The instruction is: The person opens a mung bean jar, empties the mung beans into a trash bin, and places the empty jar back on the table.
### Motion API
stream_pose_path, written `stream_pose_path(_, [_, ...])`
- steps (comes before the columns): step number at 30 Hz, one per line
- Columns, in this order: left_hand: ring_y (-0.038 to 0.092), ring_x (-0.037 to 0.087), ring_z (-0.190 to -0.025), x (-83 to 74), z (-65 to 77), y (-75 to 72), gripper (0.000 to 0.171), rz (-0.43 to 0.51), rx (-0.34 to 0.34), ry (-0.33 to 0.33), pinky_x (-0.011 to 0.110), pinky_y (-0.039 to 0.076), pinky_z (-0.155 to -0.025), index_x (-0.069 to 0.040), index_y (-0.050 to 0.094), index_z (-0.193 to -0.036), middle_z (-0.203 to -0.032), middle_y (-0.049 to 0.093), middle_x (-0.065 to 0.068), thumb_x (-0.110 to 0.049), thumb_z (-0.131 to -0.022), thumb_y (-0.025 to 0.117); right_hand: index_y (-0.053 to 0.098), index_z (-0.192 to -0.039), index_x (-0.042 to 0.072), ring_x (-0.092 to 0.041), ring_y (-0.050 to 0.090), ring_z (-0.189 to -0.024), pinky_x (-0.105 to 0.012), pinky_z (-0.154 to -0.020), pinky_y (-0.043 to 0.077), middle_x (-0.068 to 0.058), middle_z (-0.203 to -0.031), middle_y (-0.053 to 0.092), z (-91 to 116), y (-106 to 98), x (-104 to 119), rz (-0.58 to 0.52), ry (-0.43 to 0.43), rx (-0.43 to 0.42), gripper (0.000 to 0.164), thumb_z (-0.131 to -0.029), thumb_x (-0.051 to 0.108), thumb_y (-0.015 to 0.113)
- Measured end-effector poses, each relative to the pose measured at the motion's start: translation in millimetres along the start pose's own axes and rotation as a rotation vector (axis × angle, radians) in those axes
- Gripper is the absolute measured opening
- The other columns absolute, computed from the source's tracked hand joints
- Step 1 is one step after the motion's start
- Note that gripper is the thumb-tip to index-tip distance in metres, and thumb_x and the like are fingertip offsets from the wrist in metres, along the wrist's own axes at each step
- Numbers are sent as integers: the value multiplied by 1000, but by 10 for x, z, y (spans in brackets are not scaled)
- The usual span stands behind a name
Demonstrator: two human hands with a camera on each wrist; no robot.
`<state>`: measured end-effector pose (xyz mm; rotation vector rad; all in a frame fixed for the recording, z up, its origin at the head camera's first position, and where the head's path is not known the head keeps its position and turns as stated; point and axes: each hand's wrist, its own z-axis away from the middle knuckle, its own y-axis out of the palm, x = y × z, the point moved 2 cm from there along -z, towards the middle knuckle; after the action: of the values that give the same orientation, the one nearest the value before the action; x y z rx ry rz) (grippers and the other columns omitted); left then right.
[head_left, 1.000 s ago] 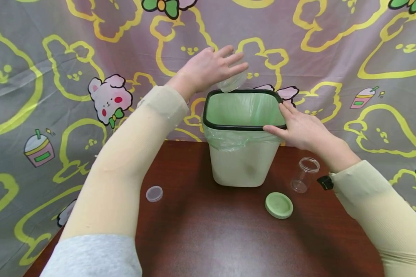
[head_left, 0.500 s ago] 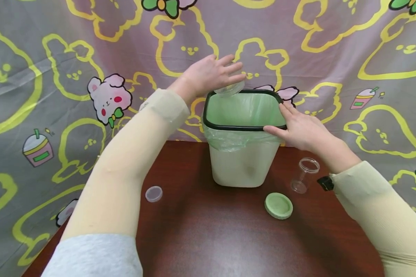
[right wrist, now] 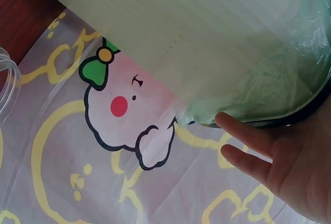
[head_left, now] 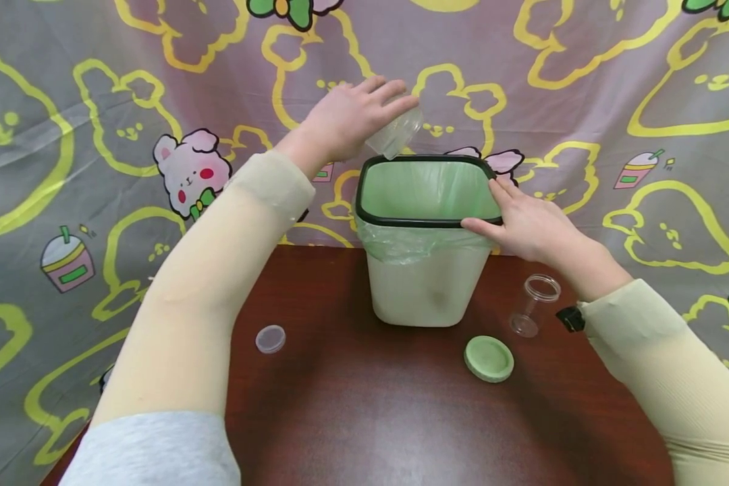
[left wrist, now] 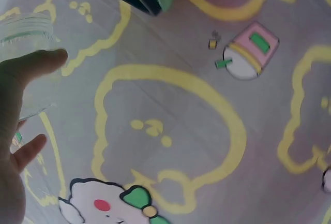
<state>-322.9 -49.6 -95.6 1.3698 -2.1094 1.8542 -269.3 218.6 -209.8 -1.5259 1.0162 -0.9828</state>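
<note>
My left hand (head_left: 358, 118) grips a clear plastic jar (head_left: 396, 131), tilted mouth-down over the back left of a trash bin (head_left: 428, 283). In the left wrist view the thumb lies across the jar (left wrist: 31, 87); whether anything is inside it I cannot tell. A black rim (head_left: 419, 221) holds a thin green bag (head_left: 397, 246) in the pale bin. My right hand (head_left: 531, 219) rests on the rim's right side, thumb on the front edge and fingers along the side. In the right wrist view, two nearly straight fingers (right wrist: 245, 133) lie against the bin's outside.
A second clear jar (head_left: 533, 307) stands uncapped right of the bin. In front lies a round green lid (head_left: 489, 359). A small translucent lid (head_left: 271, 339) is on the brown table (head_left: 364, 418) at left. Patterned cloth (head_left: 583, 101) hangs behind the bin.
The left hand and its jar dipped slightly toward the bin, then rose and shifted left, with the jar now turned more on its side. The right hand and the bin have stayed put.
</note>
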Motion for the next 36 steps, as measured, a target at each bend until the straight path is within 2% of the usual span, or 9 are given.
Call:
stream_pose_path(3, [38, 32, -133, 25, 22, 34, 75, 108, -37, -72, 54, 48, -89, -12, 32, -150, -148, 37, 13, -11, -85, 70, 15, -154, -1, -56, 31, -129, -67, -95, 32, -23, -158, 11, -6, 5, -9, 1, -2, -3, 103, -89, 76, 33])
stream_pose_path(5, [40, 31, -132, 40, 29, 54, 82, 160, -29, -120, 54, 48, -89, -14, 31, -151, -148, 38, 10, -23, -82, 75, 14, -154, -1, -56, 30, -129, -67, -95, 32, -23, -158, 11, -9, 5, -14, 1, -2, -3, 103, -89, 76, 33])
stream_pose_path(11, [41, 25, -132, 81, 81, 111, 95, 335, 55, -291, 52, 47, -91, -22, 22, -154, -151, 35, 4, -26, -78, 79, 14, -154, -1, -56, 29, -130, -67, -96, 31, -22, -158, 10, -10, 4, -14, -2, 1, 0, 103, -89, 76, 33])
stream_pose_path(17, [41, 23, -132, 127, 199, 206, 102, 514, 42, -413, 47, 36, -104, -22, 21, -155, -154, 31, 1, -31, -75, 83, 14, -154, 0, -56, 30, -130, -67, -95, 32, -21, -159, 10, -12, 12, -10, -5, 2, -2, 103, -88, 77, 33])
stream_pose_path(23, [49, 22, -122, 156, 301, 294, 105, 713, -62, -529, 37, 40, -99, -16, 27, -153, -144, 45, 5, -30, -68, 88, 14, -154, 0, -56, 30, -129, -68, -95, 32, -21, -159, 11, -7, 18, -12, -3, 2, -3, 103, -89, 77, 33])
stream_pose_path(28, [47, 17, -122, 152, 424, 360, 107, 911, -150, -680, 27, 39, -98, -17, 27, -153, -144, 44, 2, -37, -68, 88, 14, -154, -2, -57, 32, -128, -67, -94, 32, -22, -158, 11, -3, 11, -11, 1, -1, -6, 103, -89, 76, 33])
stream_pose_path(32, [48, 15, -117, 131, 525, 394, 101, 1101, -266, -779, 26, 41, -95, -17, 33, -150, -138, 48, 0, -33, -68, 89, 14, -154, -2, -57, 32, -128, -67, -94, 32, -22, -158, 11, -4, 9, -9, 3, -5, -6, 103, -89, 76, 33])
stream_pose_path(36, [49, 14, -113, 89, 621, 423, 93, 1256, -367, -830, 26, 41, -93, -17, 38, -147, -130, 52, 1, -29, -69, 89, 15, -153, -2, -57, 32, -128, -68, -94, 33, -23, -158, 12, -4, 8, -13, 7, -7, -11, 103, -89, 76, 33])
